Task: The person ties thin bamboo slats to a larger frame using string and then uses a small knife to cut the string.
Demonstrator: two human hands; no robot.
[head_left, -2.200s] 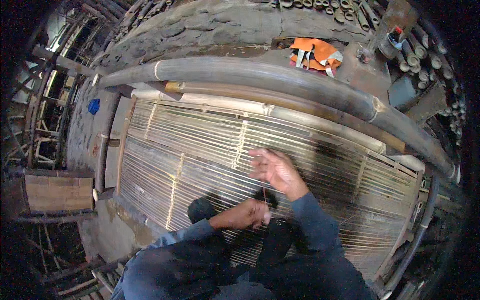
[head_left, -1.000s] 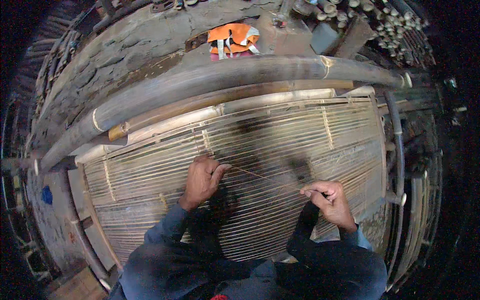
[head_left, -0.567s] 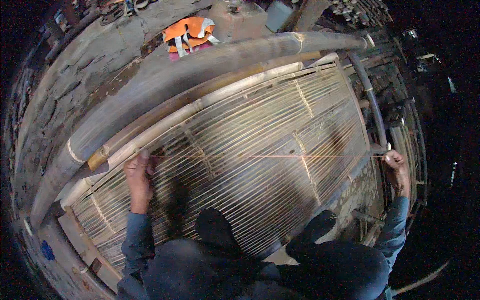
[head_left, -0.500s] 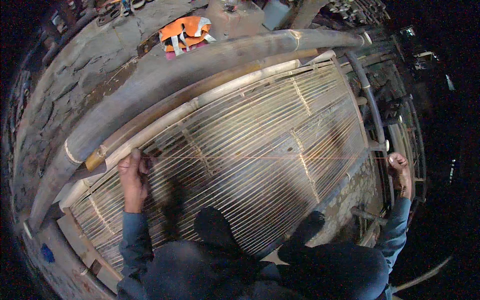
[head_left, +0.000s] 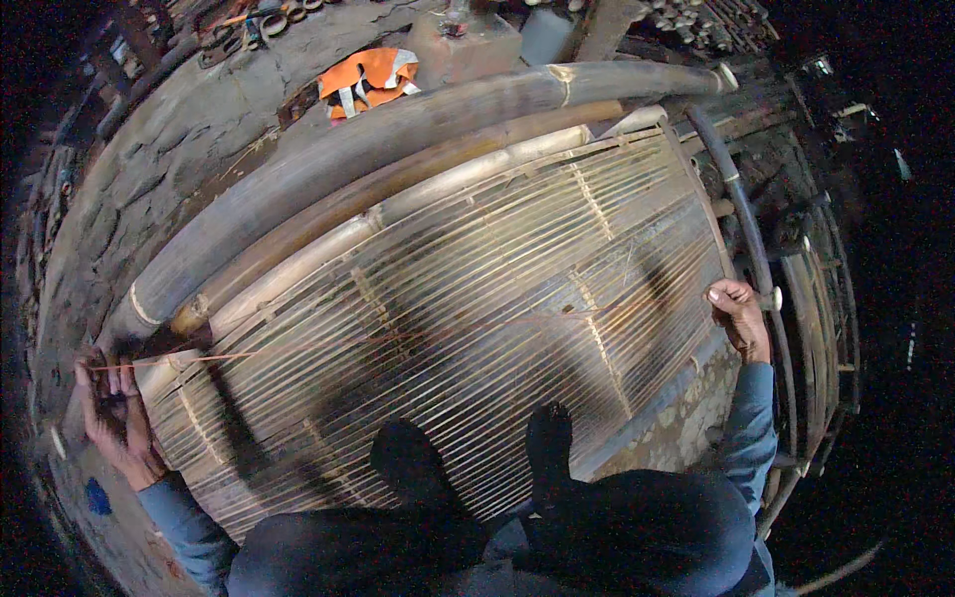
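Across the middle of my head view lies one big slatted panel [head_left: 487,249], its thin pale strips too many for me to count surely. At least five pale woven bands cross it. Along its far edge I count three long poles side by side: one thick dark pole [head_left: 448,111], one brown pole [head_left: 448,149] and one pale pole [head_left: 468,177] nearest the strips. Two dark-clad legs [head_left: 657,527] fill the lower part of my picture, and two dark feet [head_left: 413,458] show over the panel, a little apart. Past the dark pole lies one orange cloth [head_left: 373,78] with pale straps.

I see two bare hands, well apart. The left hand [head_left: 121,418] is out beyond the panel's left end, thumb and fingers parted and loosely bent, the string across its fingertips; I cannot tell whether they grip it. The right hand [head_left: 738,313] is near the panel's right end, its fingers curled in against the thumb.

One blue wad [head_left: 97,496] sits low at far left. Thinnest of all is one reddish string [head_left: 224,358], running from the left hand across the panel toward the right hand; its last stretch is too faint for me to tell whether that hand holds it.
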